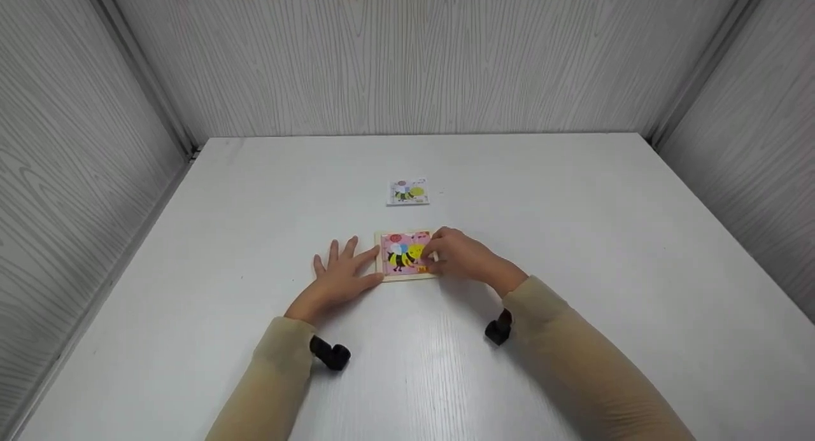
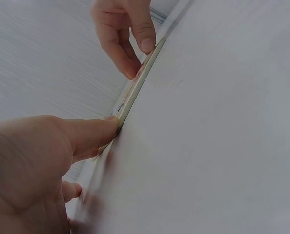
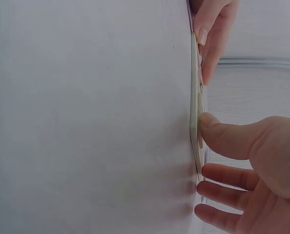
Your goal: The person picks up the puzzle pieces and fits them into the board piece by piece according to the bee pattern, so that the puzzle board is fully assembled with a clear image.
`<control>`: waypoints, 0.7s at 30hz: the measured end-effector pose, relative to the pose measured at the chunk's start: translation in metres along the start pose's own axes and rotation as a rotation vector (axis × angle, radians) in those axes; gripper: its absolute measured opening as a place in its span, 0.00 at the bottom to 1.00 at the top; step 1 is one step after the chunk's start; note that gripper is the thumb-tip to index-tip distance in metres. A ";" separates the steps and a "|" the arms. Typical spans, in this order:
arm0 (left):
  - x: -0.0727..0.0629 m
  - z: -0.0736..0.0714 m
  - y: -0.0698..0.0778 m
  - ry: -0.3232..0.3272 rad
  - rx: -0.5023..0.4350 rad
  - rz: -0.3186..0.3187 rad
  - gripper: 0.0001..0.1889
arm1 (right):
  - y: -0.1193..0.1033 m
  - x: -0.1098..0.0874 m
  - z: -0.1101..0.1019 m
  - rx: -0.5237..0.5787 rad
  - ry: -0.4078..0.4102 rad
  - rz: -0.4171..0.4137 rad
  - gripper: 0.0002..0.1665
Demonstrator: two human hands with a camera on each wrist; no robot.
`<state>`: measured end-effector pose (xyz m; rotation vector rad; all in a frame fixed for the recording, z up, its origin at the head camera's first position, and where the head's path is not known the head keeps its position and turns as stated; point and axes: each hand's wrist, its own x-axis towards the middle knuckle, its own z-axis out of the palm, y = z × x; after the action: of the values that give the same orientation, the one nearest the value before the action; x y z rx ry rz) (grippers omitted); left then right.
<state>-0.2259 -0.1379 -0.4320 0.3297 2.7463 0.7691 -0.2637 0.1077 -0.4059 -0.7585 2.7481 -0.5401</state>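
A square wooden jigsaw puzzle (image 1: pixel 402 255) with a pink bee picture lies in its pale frame on the table. My left hand (image 1: pixel 339 277) is at its left side, fingers spread, with thumb and index finger touching the frame's edge. Over the right part of the picture, my right hand (image 1: pixel 468 256) bends its thumb and fingers around a puzzle piece, mostly hidden under them. In the right wrist view the right thumb (image 3: pixel 211 122) presses against a thin piece (image 3: pixel 200 139) that stands slightly proud of the frame. The left wrist view shows the puzzle's pale edge (image 2: pixel 140 80) between both hands.
Behind the puzzle lies a small square card (image 1: pixel 408 192) with the same bee picture. The white table (image 1: pixel 573 237) is bounded by wood-grained panels (image 1: pixel 414 59) at the back and on both sides. A black wrist camera (image 1: pixel 331 353) sticks out from the left sleeve.
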 end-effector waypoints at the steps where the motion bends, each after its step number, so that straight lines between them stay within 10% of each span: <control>1: 0.000 -0.001 0.000 -0.002 -0.002 -0.001 0.33 | -0.001 0.000 -0.001 -0.003 -0.001 -0.002 0.11; 21: -0.003 -0.004 0.000 0.004 0.011 0.011 0.33 | 0.001 -0.001 -0.001 -0.044 -0.015 -0.055 0.13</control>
<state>-0.2247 -0.1406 -0.4285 0.3458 2.7560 0.7581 -0.2637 0.1087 -0.4054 -0.8477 2.7401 -0.4848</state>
